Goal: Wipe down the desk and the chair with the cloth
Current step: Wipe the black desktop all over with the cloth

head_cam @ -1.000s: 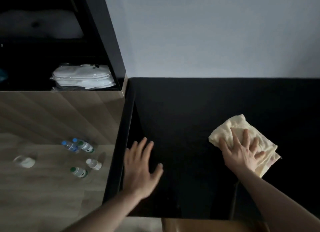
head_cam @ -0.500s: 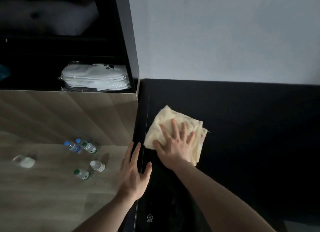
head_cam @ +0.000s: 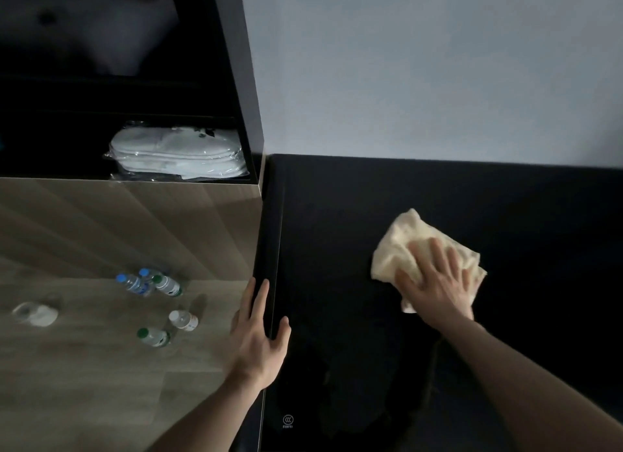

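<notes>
I count two hands: the left hand (head_cam: 258, 345) at the left edge of the black desk (head_cam: 337, 215) and the right hand (head_cam: 438, 283) flat on the one cream cloth (head_cam: 399, 245) toward the desk's right side; one desk is all I can make out; on the wooden counter (head_cam: 101, 384) beside it I count four small water bottles (head_cam: 167, 284) near its back, two blue-capped, one green-capped, one white-capped, plus a fifth, green-capped; one clear glass (head_cam: 35, 313) sits near the counter's left edge; one wrapped pack of white slippers (head_cam: 178, 156) lies on the dark shelf behind.

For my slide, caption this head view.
Right hand presses cloth on black desk; left hand rests at its edge.
</notes>
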`<control>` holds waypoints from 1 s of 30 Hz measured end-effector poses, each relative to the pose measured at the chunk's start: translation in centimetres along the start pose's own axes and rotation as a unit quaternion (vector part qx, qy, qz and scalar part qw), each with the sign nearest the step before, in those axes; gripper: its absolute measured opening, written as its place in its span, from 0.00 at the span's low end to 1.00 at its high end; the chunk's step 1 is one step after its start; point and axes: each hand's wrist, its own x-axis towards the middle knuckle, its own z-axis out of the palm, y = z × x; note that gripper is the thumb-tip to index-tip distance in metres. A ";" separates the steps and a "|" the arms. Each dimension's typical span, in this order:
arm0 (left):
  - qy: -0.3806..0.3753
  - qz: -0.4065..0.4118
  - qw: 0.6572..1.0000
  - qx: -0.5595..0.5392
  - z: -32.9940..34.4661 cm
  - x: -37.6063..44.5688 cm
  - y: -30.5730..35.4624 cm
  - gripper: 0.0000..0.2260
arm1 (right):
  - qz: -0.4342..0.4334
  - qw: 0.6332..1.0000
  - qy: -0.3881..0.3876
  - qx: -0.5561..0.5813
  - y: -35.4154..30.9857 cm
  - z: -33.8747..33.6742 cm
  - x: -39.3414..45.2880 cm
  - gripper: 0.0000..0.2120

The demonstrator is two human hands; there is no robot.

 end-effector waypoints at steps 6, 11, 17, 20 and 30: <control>0.007 0.021 1.000 0.001 0.3 0.1 -0.4 0.36 | 0.093 0.995 -0.018 -0.015 -4.1 -0.7 2.0 0.37; 0.019 0.027 0.999 0.015 0.5 0.2 -0.4 0.36 | 0.016 1.000 -0.024 -0.002 -12.5 1.6 2.6 0.36; 0.013 0.013 1.000 0.009 0.2 0.3 -0.5 0.36 | -0.173 0.984 -0.034 -0.013 -21.3 4.6 -0.5 0.37; 0.004 0.008 1.000 0.004 0.1 0.3 -0.3 0.35 | -0.192 0.981 -0.017 0.000 -20.5 4.9 -0.8 0.36; -0.012 0.019 0.998 0.063 0.7 0.0 -0.3 0.34 | -0.194 0.981 0.006 0.017 -14.9 4.8 -1.7 0.37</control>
